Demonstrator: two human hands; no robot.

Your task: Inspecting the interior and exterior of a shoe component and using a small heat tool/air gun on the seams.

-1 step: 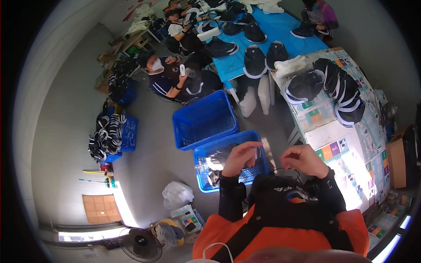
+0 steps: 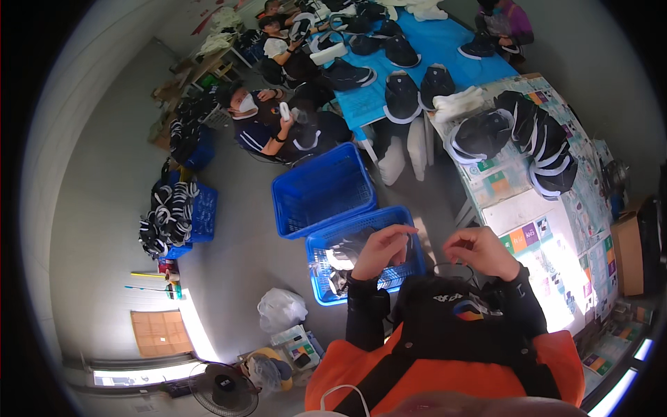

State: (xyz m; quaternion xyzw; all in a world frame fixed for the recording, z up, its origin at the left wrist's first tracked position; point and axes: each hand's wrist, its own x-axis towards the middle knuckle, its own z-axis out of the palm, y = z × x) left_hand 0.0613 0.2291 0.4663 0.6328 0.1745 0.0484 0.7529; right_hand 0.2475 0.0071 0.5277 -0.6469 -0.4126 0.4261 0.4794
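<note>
My left hand (image 2: 381, 249) and my right hand (image 2: 481, 250) are raised close together in front of my chest, fingers curled and pinched. A thin dark cord (image 2: 451, 267) loops between and under them; both hands seem to grip it. Below my left hand stands a blue plastic basket (image 2: 319, 286) with dark and white shoe parts in it. My sleeves are black and I wear an orange vest.
An empty blue basket (image 2: 321, 189) stands behind the filled one. To my right is a table (image 2: 542, 229) covered with coloured sheets and a row of black shoe uppers (image 2: 538, 142). Seated people (image 2: 267, 125) work at a blue table (image 2: 445, 45) with black shoes. A white bag (image 2: 280, 308) lies on the floor.
</note>
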